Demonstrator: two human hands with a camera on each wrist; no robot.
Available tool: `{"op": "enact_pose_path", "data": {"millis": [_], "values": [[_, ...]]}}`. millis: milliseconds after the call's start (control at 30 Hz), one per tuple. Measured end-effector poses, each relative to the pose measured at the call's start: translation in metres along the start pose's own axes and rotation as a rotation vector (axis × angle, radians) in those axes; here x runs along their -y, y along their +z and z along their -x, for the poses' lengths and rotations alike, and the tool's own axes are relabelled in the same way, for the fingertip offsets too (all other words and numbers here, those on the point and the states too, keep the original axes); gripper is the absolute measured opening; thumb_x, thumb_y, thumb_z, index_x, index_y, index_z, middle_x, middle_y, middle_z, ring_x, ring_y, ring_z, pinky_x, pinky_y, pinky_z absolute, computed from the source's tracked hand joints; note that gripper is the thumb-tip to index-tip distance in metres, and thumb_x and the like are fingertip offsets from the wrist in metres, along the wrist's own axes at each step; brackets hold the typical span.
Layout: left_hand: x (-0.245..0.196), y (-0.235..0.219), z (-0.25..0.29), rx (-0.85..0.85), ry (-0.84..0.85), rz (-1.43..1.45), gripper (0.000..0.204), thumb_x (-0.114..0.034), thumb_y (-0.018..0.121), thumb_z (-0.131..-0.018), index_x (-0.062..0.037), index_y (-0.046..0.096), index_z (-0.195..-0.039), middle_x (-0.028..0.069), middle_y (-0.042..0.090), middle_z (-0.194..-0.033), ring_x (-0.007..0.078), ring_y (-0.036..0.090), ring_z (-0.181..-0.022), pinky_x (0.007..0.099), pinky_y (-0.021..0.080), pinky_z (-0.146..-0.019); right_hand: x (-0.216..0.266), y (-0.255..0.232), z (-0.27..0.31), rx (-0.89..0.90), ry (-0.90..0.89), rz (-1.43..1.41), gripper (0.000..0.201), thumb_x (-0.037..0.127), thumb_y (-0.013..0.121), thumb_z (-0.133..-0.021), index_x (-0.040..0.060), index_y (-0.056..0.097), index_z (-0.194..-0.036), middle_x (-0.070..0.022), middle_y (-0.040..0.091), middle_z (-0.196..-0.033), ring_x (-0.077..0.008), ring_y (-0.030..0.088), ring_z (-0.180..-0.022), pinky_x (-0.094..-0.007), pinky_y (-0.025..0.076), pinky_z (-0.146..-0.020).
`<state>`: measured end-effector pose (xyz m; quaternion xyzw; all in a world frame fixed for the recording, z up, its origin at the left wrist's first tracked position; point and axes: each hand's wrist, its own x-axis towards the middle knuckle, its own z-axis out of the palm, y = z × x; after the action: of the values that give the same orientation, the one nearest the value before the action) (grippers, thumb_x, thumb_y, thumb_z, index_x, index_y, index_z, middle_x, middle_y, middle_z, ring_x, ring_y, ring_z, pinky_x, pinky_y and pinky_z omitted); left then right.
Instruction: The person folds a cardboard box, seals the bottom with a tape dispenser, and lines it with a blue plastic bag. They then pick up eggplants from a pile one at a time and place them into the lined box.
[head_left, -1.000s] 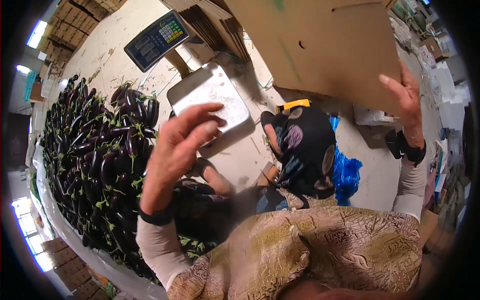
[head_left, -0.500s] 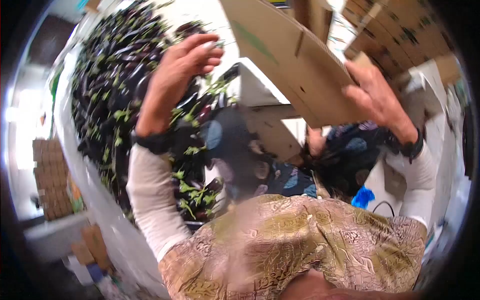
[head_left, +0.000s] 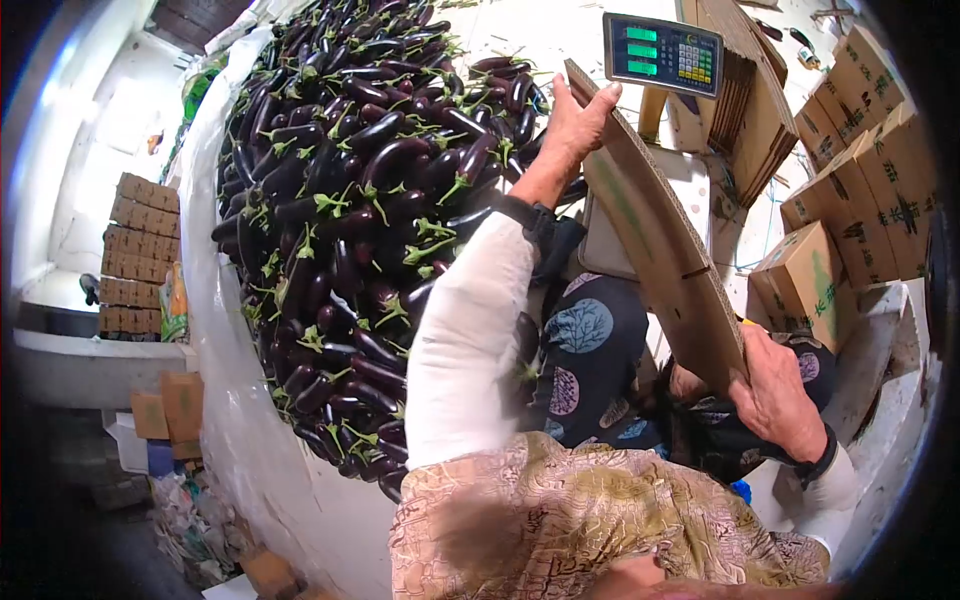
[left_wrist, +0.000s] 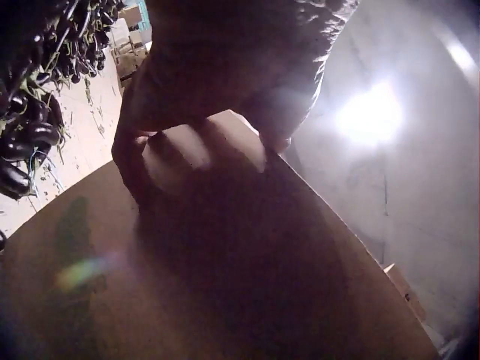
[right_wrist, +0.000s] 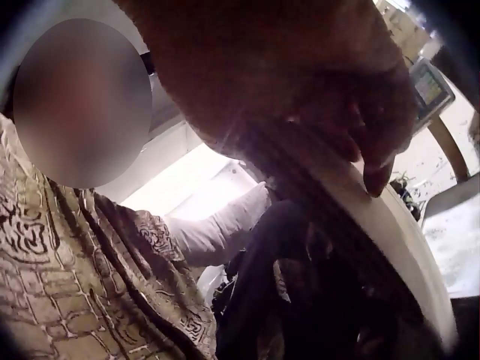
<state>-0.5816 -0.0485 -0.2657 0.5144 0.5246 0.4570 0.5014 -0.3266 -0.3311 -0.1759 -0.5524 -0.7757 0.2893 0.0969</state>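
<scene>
A flattened cardboard box is held up on edge in front of the person's lap, slanting from upper left to lower right in the head view. My left hand grips its far upper end, thumb on one side and fingers behind. At the near lower end, my right hand holds the other edge. In the left wrist view, the fingers curl over the rim of the cardboard, their tips in shadow. The right wrist view has the right hand dark over the layered cardboard edge.
A large heap of eggplants lies to the left on plastic sheeting. Behind the cardboard stands a scale with a lit display and metal platform. Folded cardboard leans beyond it; printed boxes are stacked right.
My left hand, holding nothing earlier, now grips the cardboard's upper end. The right hand has kept its hold and moved lower in view. The cardboard has turned edge-on, and the head view has swung round.
</scene>
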Motion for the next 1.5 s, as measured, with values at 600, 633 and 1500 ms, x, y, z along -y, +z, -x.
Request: {"op": "enact_pose_path", "data": {"millis": [600, 633, 1500], "values": [[-0.003, -0.013, 0.010, 0.230, -0.023, 0.267, 0.082, -0.038, 0.074, -0.083, -0.0097, 0.027, -0.143, 0.0133, 0.046, -0.130, 0.0263, 0.045, -0.122, 0.0511, 0.051, -0.089, -0.050, 0.008, -0.062, 0.103, -0.023, -0.582, 0.069, 0.056, 0.040, -0.096, -0.0006, 0.046, -0.135, -0.0229, 0.053, -0.125, -0.0305, 0.049, -0.121, -0.0388, 0.039, -0.101], [0.000, -0.014, 0.009, 0.231, -0.008, 0.283, 0.076, -0.039, 0.073, -0.083, -0.0121, 0.032, -0.141, 0.0091, 0.047, -0.126, 0.0235, 0.048, -0.117, 0.0528, 0.048, -0.089, -0.044, 0.000, -0.063, 0.087, 0.016, -0.514, 0.059, 0.050, 0.042, -0.096, -0.0031, 0.053, -0.121, -0.0255, 0.058, -0.109, -0.0327, 0.056, -0.107, -0.0403, 0.043, -0.091], [-0.066, 0.015, 0.064, 0.886, 0.308, -0.956, 0.025, -0.021, 0.066, -0.073, 0.0036, 0.060, -0.076, 0.0028, 0.051, -0.058, 0.0100, 0.049, -0.057, 0.0285, 0.042, -0.054, -0.115, -0.086, -0.169, -0.118, -0.277, 0.293, 0.033, 0.022, 0.051, -0.096, -0.0037, 0.052, -0.076, -0.0227, 0.054, -0.062, -0.0434, 0.057, -0.063, -0.0491, 0.046, -0.059]]}}
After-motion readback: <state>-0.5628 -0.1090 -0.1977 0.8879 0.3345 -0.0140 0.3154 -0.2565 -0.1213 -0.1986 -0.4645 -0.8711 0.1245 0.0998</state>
